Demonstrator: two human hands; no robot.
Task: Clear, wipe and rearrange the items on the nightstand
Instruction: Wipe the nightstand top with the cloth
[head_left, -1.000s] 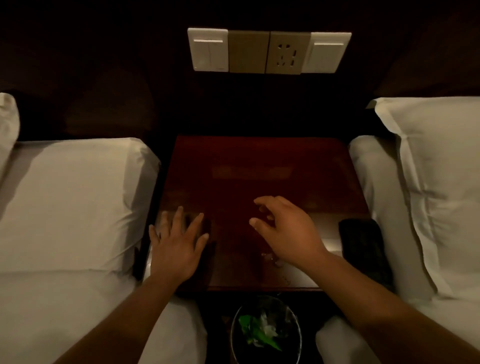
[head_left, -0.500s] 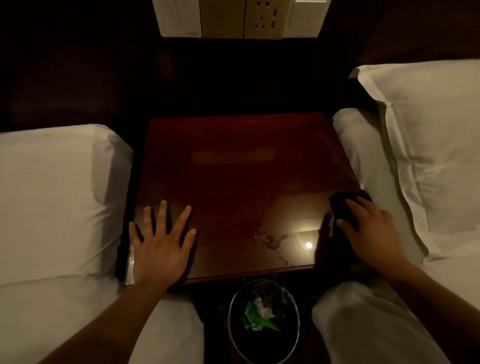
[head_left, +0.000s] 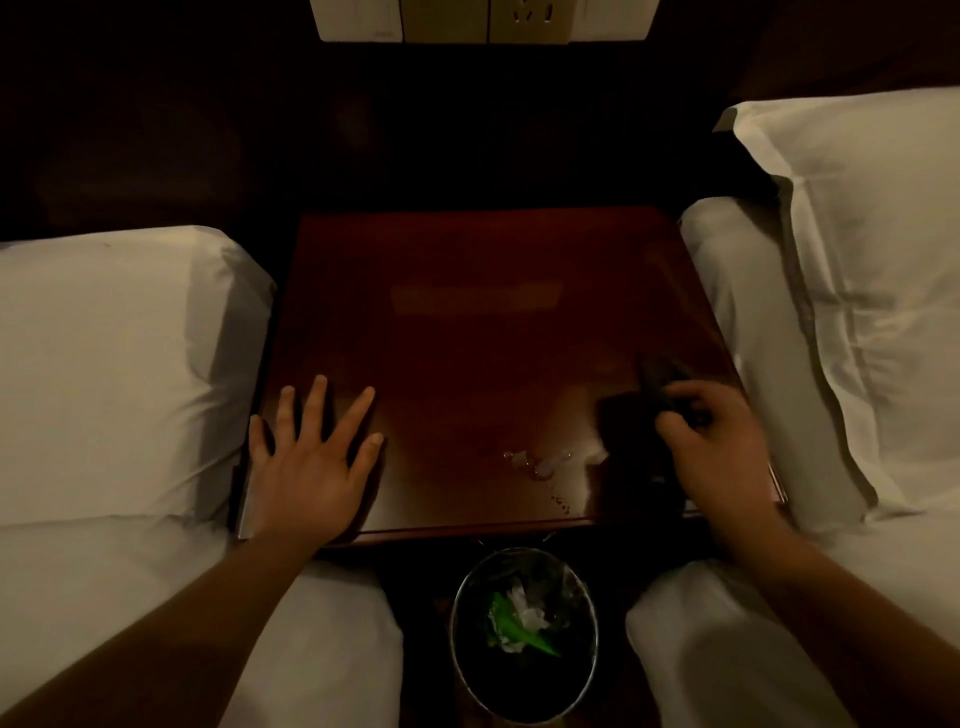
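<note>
My left hand (head_left: 311, 467) on near-left corner of dark red wooden nightstand (head_left: 478, 322); right hand (head_left: 722, 447), near-right corner, holds black cloth (head_left: 634, 441) on it. Between my hands: clear wet droplets (head_left: 540, 462). Below, between my forearms: round metal wastebin (head_left: 454, 629).

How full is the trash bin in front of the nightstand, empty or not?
Not empty: the trash bin holds a few green and white scraps low inside, and the rest of it looks dark and unfilled.

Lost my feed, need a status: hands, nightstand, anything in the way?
Left hand flat on nightstand, front left. Right hand grips dark item, front right; cloth or not, cannot tell. Wet-looking spots near front edge, unwiped.
</note>
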